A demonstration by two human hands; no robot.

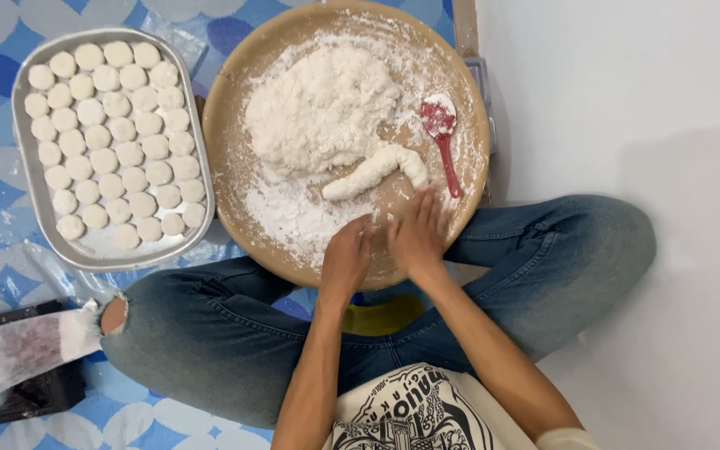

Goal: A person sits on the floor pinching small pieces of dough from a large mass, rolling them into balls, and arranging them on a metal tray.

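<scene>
A round brown board (227,167) dusted with flour carries a big mound of white dough (318,108) and a curved dough rope (372,172). My left hand (347,254) and my right hand (418,233) are close together over the board's near edge, palms facing each other. Whether a piece of dough sits between them is hidden. A red spoon (443,142) lies on the board to the right of the mound.
A metal tray (31,179) at the left is filled with several rows of round white dough discs (114,137). My crossed legs in jeans (210,325) frame the board. A floury plastic bag (18,350) lies at lower left. White floor lies at right.
</scene>
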